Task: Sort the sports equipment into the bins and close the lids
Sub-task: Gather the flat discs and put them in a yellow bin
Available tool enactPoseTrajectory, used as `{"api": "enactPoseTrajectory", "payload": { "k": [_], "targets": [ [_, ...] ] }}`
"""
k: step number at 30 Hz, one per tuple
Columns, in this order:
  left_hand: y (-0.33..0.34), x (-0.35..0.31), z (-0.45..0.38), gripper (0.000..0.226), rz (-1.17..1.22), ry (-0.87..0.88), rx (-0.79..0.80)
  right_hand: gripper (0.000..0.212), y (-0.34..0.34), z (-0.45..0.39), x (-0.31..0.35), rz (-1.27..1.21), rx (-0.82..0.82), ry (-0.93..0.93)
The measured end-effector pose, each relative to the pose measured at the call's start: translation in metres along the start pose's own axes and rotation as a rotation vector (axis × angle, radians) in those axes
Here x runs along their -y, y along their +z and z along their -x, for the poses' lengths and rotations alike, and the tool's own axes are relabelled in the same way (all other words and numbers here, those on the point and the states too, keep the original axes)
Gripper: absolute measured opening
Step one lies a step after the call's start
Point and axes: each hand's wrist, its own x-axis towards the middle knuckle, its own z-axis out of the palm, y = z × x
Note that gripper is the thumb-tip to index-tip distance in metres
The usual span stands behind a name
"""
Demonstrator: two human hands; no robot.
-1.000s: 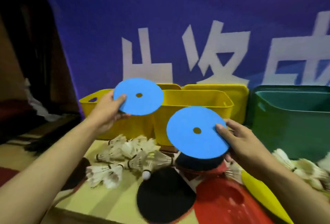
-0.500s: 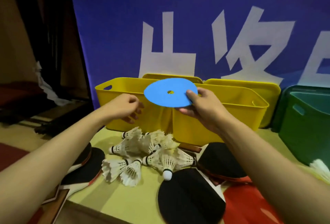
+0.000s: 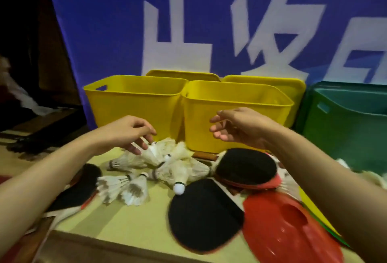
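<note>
white feathered shuttlecocks (image 3: 159, 164) lie heaped near the back edge of the table (image 3: 129, 218), just in front of two open yellow bins (image 3: 138, 103). the left hand (image 3: 129, 135) hangs over the heap with its fingers curled down onto the skirt of the topmost shuttlecock; they touch it, but whether they actually pinch it cannot be told through the blur. the right hand (image 3: 236, 126) hovers in front of the right yellow bin with fingers spread and nothing in it.

black paddles (image 3: 205, 212) lie toward the front and right of the table, one partly under the other, and another at the left edge beneath the left forearm. a red disc (image 3: 289, 231) sits at the front right corner. a green bin (image 3: 345, 124) stands at the right edge.

shuttlecocks likely weigh almost nothing, and their feathers look brittle and easy to crush, so a soft pinch at the cork or low on the skirt seems best. paddles look stiff and heavier; the handle, or the blade edge, gives a sure hold. lids look propped behind the yellow bins.
</note>
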Motion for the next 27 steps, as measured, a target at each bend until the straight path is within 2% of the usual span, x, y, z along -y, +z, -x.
{"api": "enactPoseTrajectory", "payload": {
  "k": [5,8,13,16,22,27],
  "targets": [
    [0.082,-0.062,-0.009,0.026,0.039,0.121,0.186,0.019,-0.112,0.082,-0.052,-0.059,-0.268,-0.022],
    [0.155,-0.115,-0.017,0.023,-0.007,0.202,0.303,0.017,-0.180,0.144,-0.076,-0.068,-0.424,-0.035],
    [0.283,-0.196,-0.012,0.020,-0.075,0.336,0.506,0.025,-0.279,0.250,-0.110,-0.002,-0.697,-0.026],
    [0.353,-0.238,-0.003,0.019,-0.131,0.392,0.602,0.027,-0.333,0.306,-0.133,0.118,-0.860,0.034],
    [0.469,-0.305,0.022,0.018,-0.334,0.540,0.698,0.027,-0.412,0.385,-0.184,0.230,-0.991,0.212],
    [0.559,-0.347,0.032,0.027,-0.539,0.742,0.645,0.023,-0.441,0.417,-0.210,0.418,-1.084,0.302]
  ]
}}
